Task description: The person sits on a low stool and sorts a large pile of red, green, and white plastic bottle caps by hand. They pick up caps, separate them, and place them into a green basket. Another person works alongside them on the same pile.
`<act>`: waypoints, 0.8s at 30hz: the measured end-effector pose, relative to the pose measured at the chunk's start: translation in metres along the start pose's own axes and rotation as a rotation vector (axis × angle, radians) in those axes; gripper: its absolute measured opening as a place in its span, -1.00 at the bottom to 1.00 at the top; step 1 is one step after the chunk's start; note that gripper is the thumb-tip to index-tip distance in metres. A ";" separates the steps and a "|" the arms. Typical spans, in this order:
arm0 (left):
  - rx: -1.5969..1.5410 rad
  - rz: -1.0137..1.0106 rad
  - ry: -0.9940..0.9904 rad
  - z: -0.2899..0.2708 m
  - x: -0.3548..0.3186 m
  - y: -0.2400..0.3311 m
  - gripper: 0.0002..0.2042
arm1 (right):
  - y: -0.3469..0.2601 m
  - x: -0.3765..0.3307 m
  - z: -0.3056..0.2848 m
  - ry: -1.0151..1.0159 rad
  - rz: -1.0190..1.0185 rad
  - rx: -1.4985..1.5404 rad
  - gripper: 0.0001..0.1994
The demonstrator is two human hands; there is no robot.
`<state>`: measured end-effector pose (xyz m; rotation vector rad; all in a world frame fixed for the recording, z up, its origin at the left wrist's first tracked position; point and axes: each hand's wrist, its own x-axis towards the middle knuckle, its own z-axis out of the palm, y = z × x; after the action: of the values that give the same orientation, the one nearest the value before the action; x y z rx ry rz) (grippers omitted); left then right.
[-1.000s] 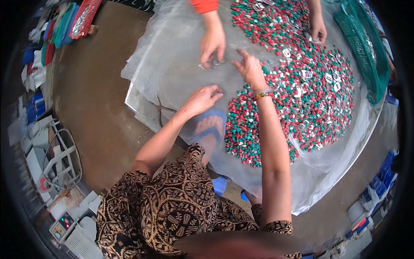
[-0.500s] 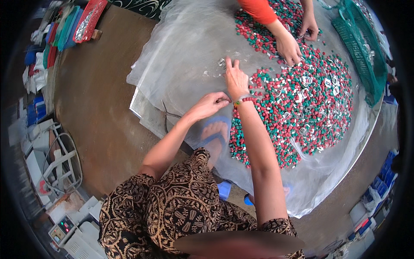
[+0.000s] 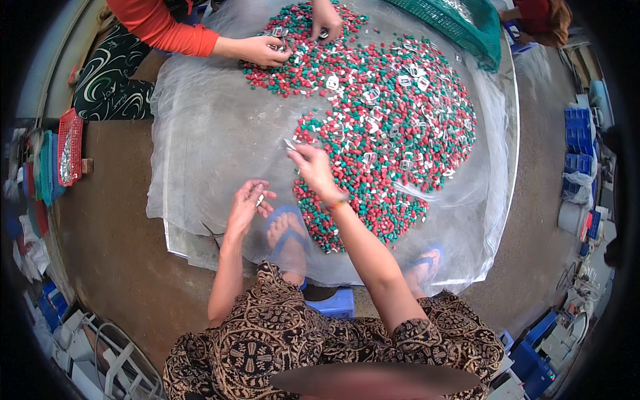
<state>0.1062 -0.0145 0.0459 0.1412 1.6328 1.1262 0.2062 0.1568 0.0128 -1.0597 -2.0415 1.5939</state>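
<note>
A broad heap of small red, green and white pellets (image 3: 373, 143), with silvery buckle-like pieces (image 3: 371, 95) scattered through it, lies on a thin translucent sheet (image 3: 207, 127). At the heap's left edge my right hand (image 3: 315, 172) pinches a small flat silvery piece (image 3: 289, 145) between thumb and fingertips. Nearer to me, left of the heap and over the sheet, my left hand (image 3: 247, 207) is turned partly palm up. Its fingers curl around a small white piece (image 3: 259, 199).
Across the sheet, a co-worker's hand (image 3: 263, 51) holds several silvery pieces; their other hand (image 3: 327, 23) picks at the heap. A green mesh basket (image 3: 453, 30) stands far right. My sandaled foot (image 3: 287, 233) shows beneath the sheet. A red basket (image 3: 69, 147) is at left.
My view has swung, so the heap appears farther left. My right hand, earlier reaching with two fingers stretched out, now pinches a silvery piece. My left hand has turned over, showing a white piece.
</note>
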 end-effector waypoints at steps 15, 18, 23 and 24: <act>-0.877 -0.288 -0.933 0.166 0.010 -0.016 -0.68 | -0.048 -0.145 -0.064 0.549 -0.346 -0.287 -0.74; -0.887 -0.401 -0.608 0.151 0.017 -0.025 -0.73 | -0.047 -0.150 -0.069 0.598 -0.346 0.050 -0.78; -0.250 -0.435 -0.464 0.140 0.021 -0.042 -0.86 | -0.015 -0.151 -0.121 0.614 -0.072 0.731 -0.83; -0.123 -0.540 -0.424 0.149 0.019 -0.029 -0.89 | -0.006 -0.152 -0.134 0.657 -0.009 0.665 -0.83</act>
<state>0.2317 0.0692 0.0183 -0.1300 1.1232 0.7143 0.3935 0.1366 0.0865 -1.0945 -0.9888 1.4804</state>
